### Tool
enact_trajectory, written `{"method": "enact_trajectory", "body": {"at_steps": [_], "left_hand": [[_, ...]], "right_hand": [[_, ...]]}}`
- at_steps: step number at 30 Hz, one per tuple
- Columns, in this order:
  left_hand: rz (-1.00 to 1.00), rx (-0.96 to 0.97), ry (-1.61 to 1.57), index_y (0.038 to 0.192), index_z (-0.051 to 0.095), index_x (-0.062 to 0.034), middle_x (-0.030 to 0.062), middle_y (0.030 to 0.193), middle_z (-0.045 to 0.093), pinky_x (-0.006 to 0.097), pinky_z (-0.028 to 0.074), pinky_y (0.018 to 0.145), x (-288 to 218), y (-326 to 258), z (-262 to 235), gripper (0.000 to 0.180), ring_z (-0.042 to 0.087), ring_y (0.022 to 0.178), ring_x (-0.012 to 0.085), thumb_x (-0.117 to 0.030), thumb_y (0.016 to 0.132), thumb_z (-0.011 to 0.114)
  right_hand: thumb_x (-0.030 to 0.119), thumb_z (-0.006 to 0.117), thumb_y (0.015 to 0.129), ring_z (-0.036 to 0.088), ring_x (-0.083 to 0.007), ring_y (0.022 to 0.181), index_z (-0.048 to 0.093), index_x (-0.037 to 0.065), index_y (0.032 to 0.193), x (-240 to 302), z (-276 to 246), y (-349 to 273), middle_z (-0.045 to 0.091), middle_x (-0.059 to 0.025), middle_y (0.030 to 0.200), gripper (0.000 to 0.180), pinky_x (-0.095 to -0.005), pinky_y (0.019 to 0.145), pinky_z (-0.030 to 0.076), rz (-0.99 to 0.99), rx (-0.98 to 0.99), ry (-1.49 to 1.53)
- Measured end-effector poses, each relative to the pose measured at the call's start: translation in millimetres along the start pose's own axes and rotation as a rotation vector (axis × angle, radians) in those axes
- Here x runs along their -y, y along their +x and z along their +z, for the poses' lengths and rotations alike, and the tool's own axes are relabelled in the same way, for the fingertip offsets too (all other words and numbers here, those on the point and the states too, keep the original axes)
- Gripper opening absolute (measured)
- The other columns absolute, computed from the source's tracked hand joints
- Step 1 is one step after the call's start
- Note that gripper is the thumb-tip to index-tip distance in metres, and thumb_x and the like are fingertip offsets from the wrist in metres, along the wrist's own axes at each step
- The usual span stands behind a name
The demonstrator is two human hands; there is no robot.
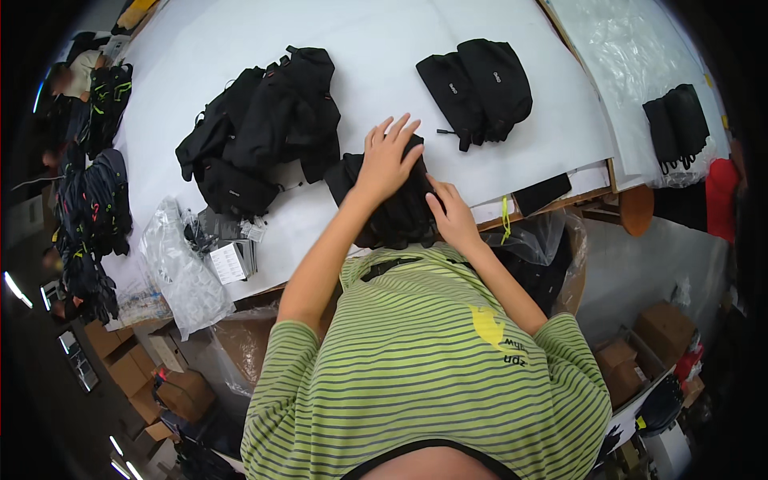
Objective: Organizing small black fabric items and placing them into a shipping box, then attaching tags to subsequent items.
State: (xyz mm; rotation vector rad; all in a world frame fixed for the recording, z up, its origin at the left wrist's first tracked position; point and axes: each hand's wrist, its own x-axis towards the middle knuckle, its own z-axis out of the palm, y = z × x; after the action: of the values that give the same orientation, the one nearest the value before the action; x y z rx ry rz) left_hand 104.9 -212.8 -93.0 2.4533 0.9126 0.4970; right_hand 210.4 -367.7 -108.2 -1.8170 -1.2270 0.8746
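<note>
Bag (392,220), black: placed at near edge of table (376,40), under left hand (386,164), which is laid spread on top. Right side met by right hand (454,216); whether pinched cannot be told. Long axis, partly covered, apparently pointed away from torso (432,352).

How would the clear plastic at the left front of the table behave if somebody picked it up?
The clear plastic is probably floppy, since it lies crumpled. It looks thin and see-through, so likely light. Its shiny surface may be slippery.
</note>
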Motion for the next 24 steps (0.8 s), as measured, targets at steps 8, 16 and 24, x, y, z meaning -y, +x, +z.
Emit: {"method": "enact_trajectory", "body": {"at_steps": [8, 16, 24], "left_hand": [[0.013, 0.585, -0.124, 0.098, 0.062, -0.007, 0.0103, 0.104, 0.061, 0.037, 0.042, 0.086, 44, 46, 5, 0.025, 0.054, 0.103, 0.0303, -0.027, 0.083, 0.062], [-0.074, 0.14, -0.108, 0.084, 0.059, -0.005, 0.0104, 0.082, 0.061, 0.039, 0.047, 0.069, 24, 34, 13, 0.017, 0.058, 0.079, 0.03, -0.019, 0.078, 0.066], [0.099, 0.141, 0.105, 0.126, 0.048, -0.0081, 0.0127, 0.138, 0.04, 0.046, 0.025, 0.106, -28, -16, -6, 0.044, 0.034, 0.13, 0.03, -0.027, 0.087, 0.055]], "right_hand": [[0.033, 0.059, 0.086, 0.056, -0.0337, 0.088, 0.051, -0.001, 0.103, -12, -1, -11, 0.055, -0.0175, 0.096, 0.039, -0.0386, 0.075, 0.045, 0.173, 0.021, -0.044], [0.026, 0.071, 0.076, 0.052, -0.0298, 0.071, 0.043, 0.001, 0.09, -21, 1, -8, 0.052, -0.0141, 0.081, 0.04, -0.0366, 0.065, 0.044, 0.24, 0.066, -0.048], [0.006, 0.061, 0.068, 0.053, -0.0287, 0.102, 0.047, 0.003, 0.112, -19, -43, 37, 0.054, -0.0152, 0.108, 0.046, -0.0358, 0.089, 0.042, 0.091, 0.096, 0.188]]}}
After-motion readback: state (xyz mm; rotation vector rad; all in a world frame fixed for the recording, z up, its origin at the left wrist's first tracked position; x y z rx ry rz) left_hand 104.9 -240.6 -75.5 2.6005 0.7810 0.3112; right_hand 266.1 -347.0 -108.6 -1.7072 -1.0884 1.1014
